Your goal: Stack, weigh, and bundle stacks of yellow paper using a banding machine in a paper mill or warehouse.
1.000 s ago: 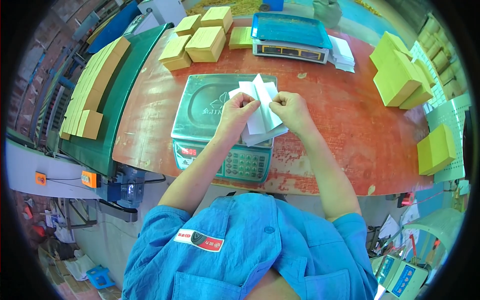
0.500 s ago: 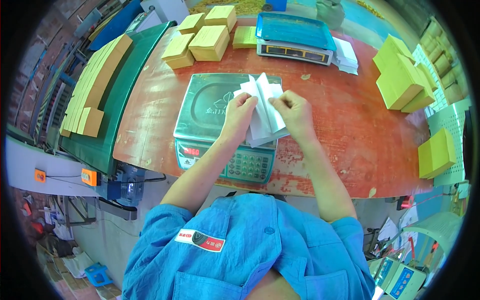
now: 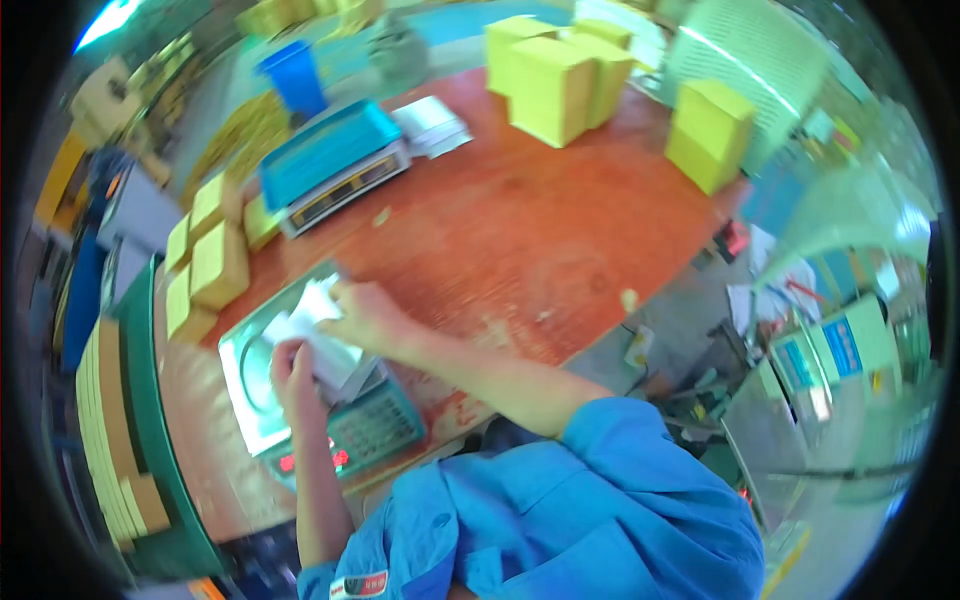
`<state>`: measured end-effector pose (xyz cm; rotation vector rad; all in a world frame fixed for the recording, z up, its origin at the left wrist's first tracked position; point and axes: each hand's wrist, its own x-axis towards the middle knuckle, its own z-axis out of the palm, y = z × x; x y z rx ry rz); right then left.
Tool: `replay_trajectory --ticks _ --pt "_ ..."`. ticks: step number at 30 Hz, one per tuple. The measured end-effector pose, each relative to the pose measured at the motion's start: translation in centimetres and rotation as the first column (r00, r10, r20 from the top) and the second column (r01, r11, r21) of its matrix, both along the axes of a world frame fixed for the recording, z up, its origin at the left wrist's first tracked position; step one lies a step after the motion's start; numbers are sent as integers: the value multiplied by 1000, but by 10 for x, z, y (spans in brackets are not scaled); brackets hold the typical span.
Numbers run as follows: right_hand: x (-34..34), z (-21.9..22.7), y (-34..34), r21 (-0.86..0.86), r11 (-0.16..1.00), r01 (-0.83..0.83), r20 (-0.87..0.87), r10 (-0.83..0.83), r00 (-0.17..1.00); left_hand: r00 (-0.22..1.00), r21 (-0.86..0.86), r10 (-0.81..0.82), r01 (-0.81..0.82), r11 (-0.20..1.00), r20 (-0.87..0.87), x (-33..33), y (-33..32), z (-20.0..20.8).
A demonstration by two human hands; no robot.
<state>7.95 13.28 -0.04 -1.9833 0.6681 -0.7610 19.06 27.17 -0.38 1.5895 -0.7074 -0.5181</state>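
White papers [image 3: 330,350] lie smack between your left hand [image 3: 296,376], pinching their near side, and right hand [image 3: 366,315], gripping the far.

nothing in front of you reads clearly. on the scale [image 3: 262,400] nearest you, the display [image 3: 338,460] glows with red figures, partly crossed by your forearm [image 3: 312,470] and too smeared to make out; the keypad [image 3: 378,428] on that same scale has blurred key marks. nearer your body than the scale, your blue shirt [image 3: 570,500] carries a white and red badge [image 3: 360,585] with small, illegible lettering. beyond the scale, the blue-tray scale [image 3: 330,150] has dark display windows [image 3: 345,192]. well right of the scale, a pale machine [image 3: 816,350] bears a blue sign [image 3: 842,345] with blurred pale marks.
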Motion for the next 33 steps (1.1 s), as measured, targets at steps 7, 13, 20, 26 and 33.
replay_trajectory --ticks 7,13,20,26,33 --pt "-3 1 7 -59 998 -5 33 7 999 1000 -48 -21 20 999 -14 -8 6 15" --pt "-91 71 -14 -266 934 240 588 -39 808 947 -260 -161 235 936 279 -32 50 117" --pt "-286 -31 -121 18 813 582 206 -573 793 853 299 -499 442 846 150 -38 -30 105" --pt "-437 -52 -193 39 730 683 127 -681 721 205 323 -520 583 745 829 -216 -198 137" --pt "-547 -87 -295 -24 671 741 132 -733 668 432 -349 -845 775 526 -314 -455 -451 167"
